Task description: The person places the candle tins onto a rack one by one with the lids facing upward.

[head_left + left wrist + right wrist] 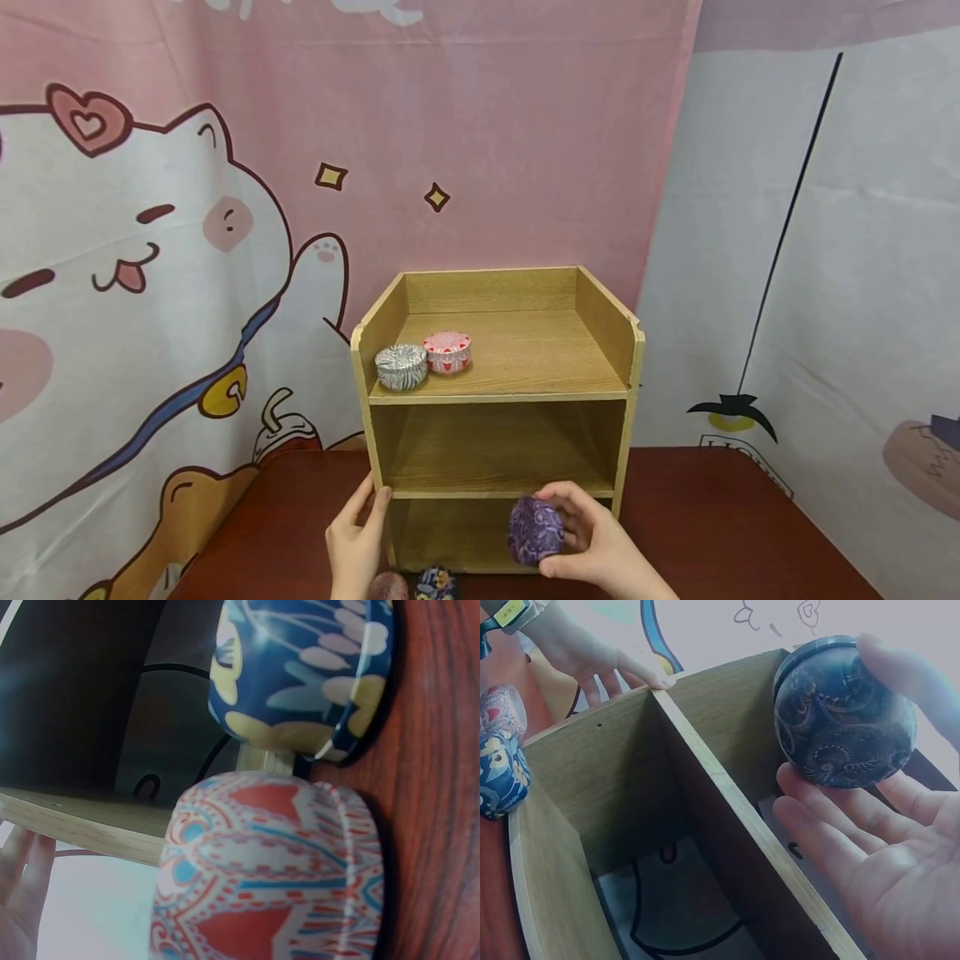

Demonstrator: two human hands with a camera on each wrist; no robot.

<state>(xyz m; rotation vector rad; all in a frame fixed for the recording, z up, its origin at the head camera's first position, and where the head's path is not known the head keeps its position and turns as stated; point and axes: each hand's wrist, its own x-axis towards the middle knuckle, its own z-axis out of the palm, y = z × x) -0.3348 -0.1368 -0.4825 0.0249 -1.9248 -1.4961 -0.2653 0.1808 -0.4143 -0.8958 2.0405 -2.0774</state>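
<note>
Head view: the right hand grips a round purple patterned tin before the wooden three-tier shelf unit's bottom opening; the left hand rests straight-fingered on its left edge. Left wrist view alone shows a blue floral tin touching a red patterned tin clearly. Right wrist view: fingers cradle the purple tin beside the shelf.

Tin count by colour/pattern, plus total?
Silver-patterned tin, top shelf: 1
Pink-and-red tin, top shelf: 1
Purple tin, held by the right hand: 1
Blue floral tin, on the table: 1
Red-patterned tin, on the table: 1
Total: 5
</note>
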